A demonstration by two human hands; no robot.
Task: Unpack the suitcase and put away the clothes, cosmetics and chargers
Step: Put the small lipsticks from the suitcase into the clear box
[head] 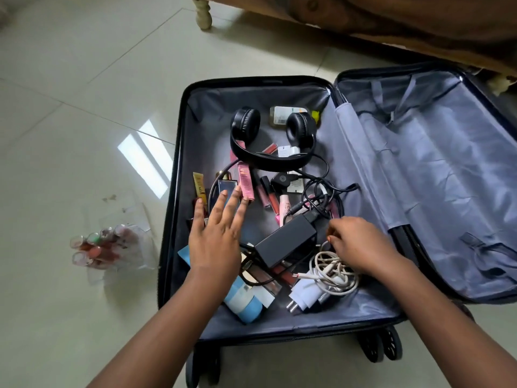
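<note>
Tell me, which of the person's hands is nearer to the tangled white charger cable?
The right hand. It hovers just above the white charger cable, fingers curled at its upper edge. The left hand is spread open farther left, beyond the black power adapter, over the cosmetics.

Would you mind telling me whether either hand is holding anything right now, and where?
Left hand, fingers spread, holds nothing. Right hand curls over the tangled white charger cable; a grip cannot be told.
</note>
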